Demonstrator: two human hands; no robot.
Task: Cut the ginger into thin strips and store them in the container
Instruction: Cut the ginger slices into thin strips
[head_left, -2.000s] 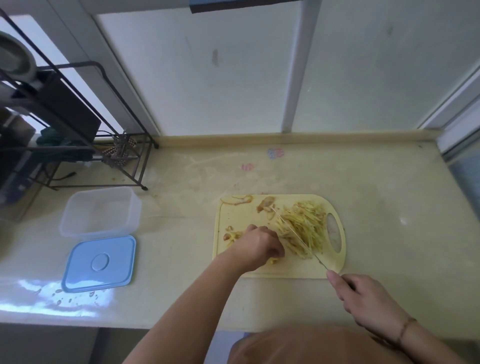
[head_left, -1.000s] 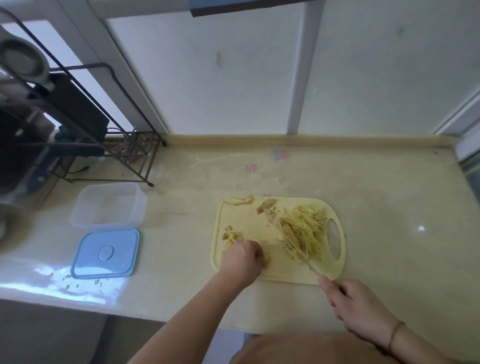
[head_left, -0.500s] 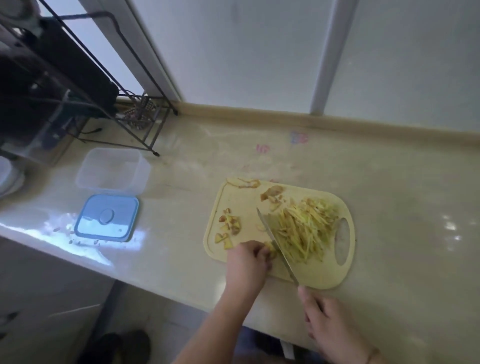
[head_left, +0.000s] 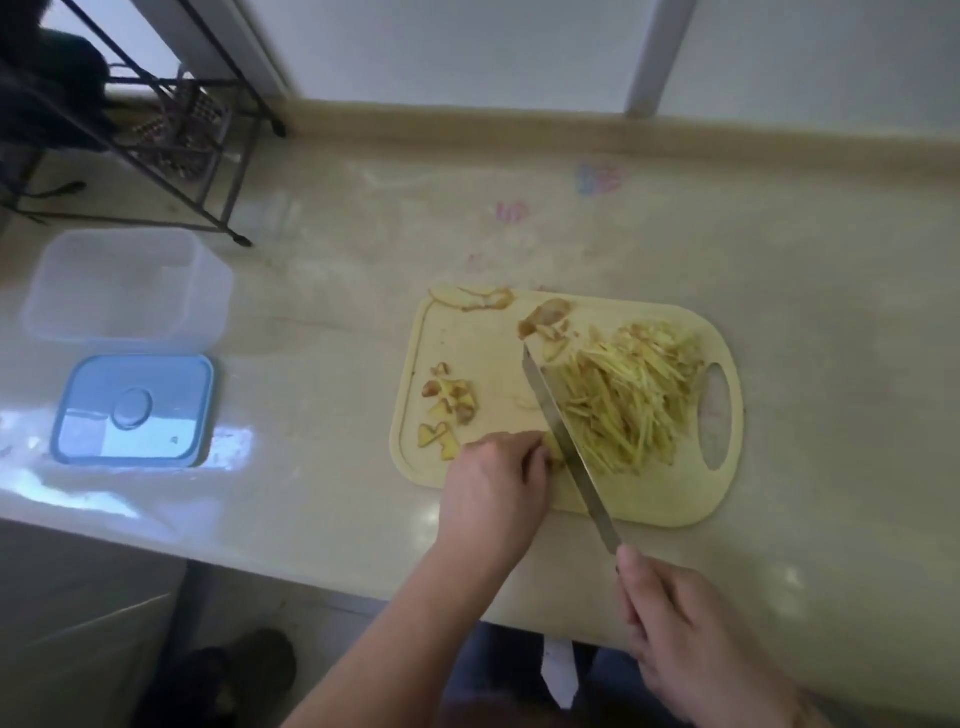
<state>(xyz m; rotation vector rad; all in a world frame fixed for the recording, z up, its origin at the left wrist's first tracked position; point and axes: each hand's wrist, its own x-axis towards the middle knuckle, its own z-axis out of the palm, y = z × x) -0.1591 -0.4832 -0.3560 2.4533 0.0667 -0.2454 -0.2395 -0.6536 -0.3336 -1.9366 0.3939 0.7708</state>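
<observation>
A pale counter (head_left: 779, 312) holds a cutting board (head_left: 467, 338). The left hand (head_left: 496, 488) pinches a ginger piece (head_left: 555, 451) beside the strips (head_left: 628, 400); the right hand (head_left: 691, 639) grips the knife (head_left: 563, 436). Fingertips should stay tucked, slices thin. The container (head_left: 124, 286) sits far left.

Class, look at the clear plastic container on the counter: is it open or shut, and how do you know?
Open. The container has no lid on it; its blue lid lies flat on the counter just in front of it.
</observation>
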